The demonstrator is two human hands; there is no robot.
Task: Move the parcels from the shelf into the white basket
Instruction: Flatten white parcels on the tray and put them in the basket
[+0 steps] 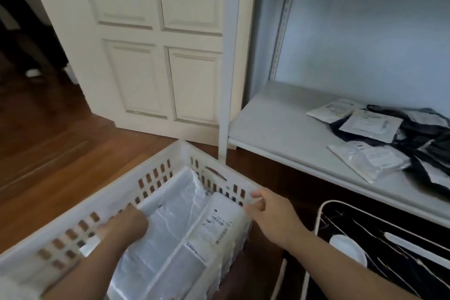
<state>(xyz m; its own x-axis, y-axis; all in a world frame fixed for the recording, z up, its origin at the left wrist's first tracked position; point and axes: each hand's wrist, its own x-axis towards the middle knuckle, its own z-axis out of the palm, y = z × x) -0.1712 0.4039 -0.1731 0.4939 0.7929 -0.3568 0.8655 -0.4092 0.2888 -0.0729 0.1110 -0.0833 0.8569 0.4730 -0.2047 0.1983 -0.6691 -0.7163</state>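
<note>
Your right hand (270, 212) hangs loosely curled and empty at the white basket's (117, 192) near corner. The left hand (126, 226) is down inside, whether gripping the parcels there I cannot tell. The remaining parcels (370, 126) lie on the shelf (272, 124) up and to your right, nearer the right hand.
</note>
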